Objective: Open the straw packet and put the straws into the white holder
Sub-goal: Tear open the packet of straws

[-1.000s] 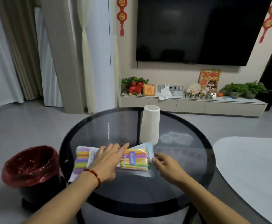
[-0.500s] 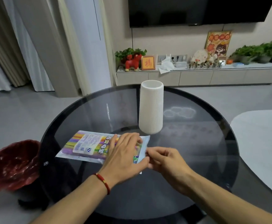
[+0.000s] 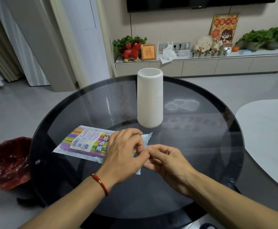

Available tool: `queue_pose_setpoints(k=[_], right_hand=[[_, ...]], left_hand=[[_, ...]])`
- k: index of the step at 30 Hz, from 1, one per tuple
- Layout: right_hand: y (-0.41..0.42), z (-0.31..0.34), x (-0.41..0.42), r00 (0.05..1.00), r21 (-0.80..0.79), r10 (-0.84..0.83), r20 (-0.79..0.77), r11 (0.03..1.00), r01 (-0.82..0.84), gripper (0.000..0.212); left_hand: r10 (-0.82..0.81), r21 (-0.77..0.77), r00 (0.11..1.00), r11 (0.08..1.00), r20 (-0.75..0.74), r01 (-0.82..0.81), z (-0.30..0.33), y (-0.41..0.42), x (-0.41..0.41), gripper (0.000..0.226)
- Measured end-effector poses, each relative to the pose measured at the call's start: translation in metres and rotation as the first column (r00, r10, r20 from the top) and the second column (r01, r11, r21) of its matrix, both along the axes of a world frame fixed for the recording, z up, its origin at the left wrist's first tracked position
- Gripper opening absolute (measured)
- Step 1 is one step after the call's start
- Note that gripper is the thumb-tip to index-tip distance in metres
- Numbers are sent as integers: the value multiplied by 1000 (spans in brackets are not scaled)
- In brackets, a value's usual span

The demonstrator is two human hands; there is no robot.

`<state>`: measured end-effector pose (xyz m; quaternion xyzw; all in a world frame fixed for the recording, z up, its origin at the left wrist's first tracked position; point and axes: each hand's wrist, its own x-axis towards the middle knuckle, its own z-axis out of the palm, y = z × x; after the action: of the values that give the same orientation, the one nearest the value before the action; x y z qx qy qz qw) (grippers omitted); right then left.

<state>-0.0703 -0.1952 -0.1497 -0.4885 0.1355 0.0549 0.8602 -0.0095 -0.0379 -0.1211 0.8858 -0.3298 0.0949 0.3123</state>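
A clear packet of coloured straws [image 3: 83, 142] lies flat on the round dark glass table [image 3: 201, 146], label side up. My left hand [image 3: 125, 156] rests over its right end and pinches the plastic. My right hand [image 3: 166, 161] meets it from the right, fingertips closed on the same edge of the packet. The right end of the packet is mostly hidden under both hands. A tall white ribbed holder [image 3: 149, 100] stands upright just behind the hands, its mouth open at the top.
A bin with a red bag [image 3: 6, 164] sits on the floor left of the table. A pale table top [image 3: 267, 139] lies to the right. A low TV cabinet [image 3: 201, 63] with ornaments and plants runs along the back wall.
The view has tilted down and closer. Both hands have drawn together onto the packet's right end, and the fingers of each have curled into a pinch on its edge.
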Motion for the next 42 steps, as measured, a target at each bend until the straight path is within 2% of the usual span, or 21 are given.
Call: queue_pose_setpoints(k=[5, 8, 9, 12, 15, 18, 20, 23, 26, 28, 29, 31, 33, 36, 38, 39, 41, 42], right_hand=[[1, 2, 1, 999, -98, 32, -25, 995, -35, 17], [6, 9, -3, 998, -265, 63, -12, 962, -64, 17], [8, 12, -4, 997, -313, 79, -2, 947, -75, 23], [12, 18, -4, 992, -376, 124, -12, 919, -119, 38], [13, 21, 0, 989, -389, 146, -21, 910, -143, 34], [10, 21, 3, 989, -510, 149, 18, 852, -119, 37], [4, 20, 2, 987, -678, 158, 7, 727, -112, 37], [-5, 19, 3, 988, -853, 152, -40, 510, -113, 34], [-3, 19, 3, 993, -954, 108, -39, 292, -69, 31], [7, 20, -2, 994, -988, 71, 84, 133, 74, 32], [11, 19, -5, 980, -980, 76, 185, 89, 179, 34], [19, 20, -10, 925, -934, 135, 355, 80, 347, 29], [21, 20, -11, 895, -915, 188, 404, 85, 395, 26], [13, 14, -7, 910, -938, 249, 333, 189, 291, 41], [6, 9, -5, 924, -958, 270, 271, 171, 231, 42], [3, 6, -4, 927, -964, 278, 252, 155, 216, 41], [0, 2, -2, 926, -964, 286, 246, 167, 205, 42], [-1, 1, -1, 924, -962, 289, 250, 181, 203, 43]], left_hand=[[-17, 112, 996, 993, -92, 27, 7, 2, -2, 24], [-66, 251, 987, 963, -144, 101, 16, 4, -6, 20], [-84, 293, 986, 948, -147, 125, 19, 4, -9, 21], [-104, 294, 982, 944, -160, 148, 28, 4, -16, 22], [-144, 310, 978, 932, -151, 186, 32, 4, -18, 15], [-159, 347, 976, 916, -147, 201, 32, 4, -17, 7], [-118, 309, 983, 938, -144, 158, 36, 7, -13, 7], [-85, 160, 992, 982, -91, 99, 43, 16, -6, 30], [-26, 134, 996, 990, -79, 37, 40, 16, -9, 22], [14, 134, 997, 991, -74, -4, 35, 12, -9, 16], [26, 122, 997, 992, -71, -17, 34, 11, -8, 14], [32, 102, 998, 994, -59, -26, 31, 11, -4, 11], [31, 92, 998, 995, -62, -26, 28, 11, -3, 10], [10, 110, 999, 994, -50, -4, 22, 9, -1, 6], [-80, 209, 994, 973, -75, 94, 19, 11, 4, 8], [-115, 250, 981, 956, -158, 153, 19, 14, 8, 11], [-112, 281, 922, 933, -371, 227, 22, 25, 13, 33], [-101, 326, 907, 912, -409, 248, 23, 30, 15, 57]])
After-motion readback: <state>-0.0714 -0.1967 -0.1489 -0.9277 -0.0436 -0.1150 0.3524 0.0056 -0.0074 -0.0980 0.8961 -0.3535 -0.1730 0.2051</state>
